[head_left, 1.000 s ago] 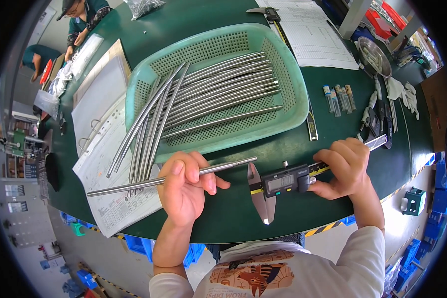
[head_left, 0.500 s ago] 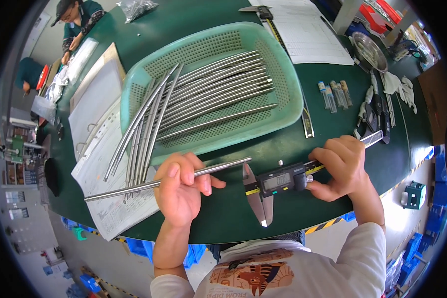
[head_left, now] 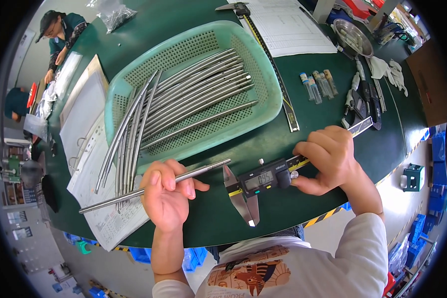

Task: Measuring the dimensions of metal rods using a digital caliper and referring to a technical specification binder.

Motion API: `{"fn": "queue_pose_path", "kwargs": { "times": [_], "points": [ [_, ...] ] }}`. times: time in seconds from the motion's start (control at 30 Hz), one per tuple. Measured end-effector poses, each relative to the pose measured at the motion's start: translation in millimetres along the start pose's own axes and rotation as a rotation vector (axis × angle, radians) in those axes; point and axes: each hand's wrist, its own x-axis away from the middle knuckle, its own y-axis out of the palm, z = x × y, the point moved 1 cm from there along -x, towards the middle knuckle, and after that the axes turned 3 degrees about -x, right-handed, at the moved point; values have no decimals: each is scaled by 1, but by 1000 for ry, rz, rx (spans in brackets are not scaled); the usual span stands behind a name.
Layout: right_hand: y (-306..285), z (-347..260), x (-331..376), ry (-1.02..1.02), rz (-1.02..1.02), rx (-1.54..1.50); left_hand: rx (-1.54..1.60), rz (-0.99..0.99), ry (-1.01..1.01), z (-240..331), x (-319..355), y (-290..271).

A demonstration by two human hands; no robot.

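Observation:
My left hand (head_left: 166,196) is closed around a slim metal rod (head_left: 119,199), its right end pointing toward the caliper's jaws. My right hand (head_left: 328,159) grips a digital caliper (head_left: 260,181) by its beam, thumb at the small roller. The caliper's jaws hang just right of the rod's tip and stand slightly apart; whether the tip touches them I cannot tell. Behind my hands, a green perforated basket (head_left: 278,107) holds many similar metal rods (head_left: 193,94). Several of them lie crosswise over its left rim.
Papers in a ring binder (head_left: 92,149) lie left of the basket. A second caliper (head_left: 270,54) and a paper sheet (head_left: 295,30) are behind it. Small capped tubes (head_left: 319,87), a metal bowl (head_left: 352,37), micrometers (head_left: 362,102) and white gloves (head_left: 390,74) sit at right. A co-worker (head_left: 62,37) sits far left.
The caliper's jaws have opened a little and its display has changed. My view has shifted, so the basket and table things appear further left; the rod stays in my left hand.

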Motion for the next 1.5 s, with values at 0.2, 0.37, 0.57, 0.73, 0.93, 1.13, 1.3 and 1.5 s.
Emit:
{"fn": "queue_pose_path", "kwargs": {
  "times": [0.2,0.37,0.57,0.73,0.93,1.13,1.3,1.5],
  "points": [
    [-1,-2,-3,-15,22,45,-16,11,-8,0,1,-1],
    [1,-5,-4,-9,40,39,-17,-12,-18,-1,1,1],
    [3,-5,-6,-11,49,45,-4,-45,-21,-3,2,1],
    [3,-5,-6,-9,34,45,-19,-63,-27,-4,2,2],
    [3,-5,-6,-14,23,41,-32,-74,-23,-4,3,1],
    [5,-4,-1,4,-6,-23,-23,-60,-26,-5,3,0],
    [3,-5,-1,15,-39,-31,-18,-66,-35,-4,2,1],
    [2,-3,1,16,-33,-43,-10,-58,-31,-5,0,3]
  ]
}}
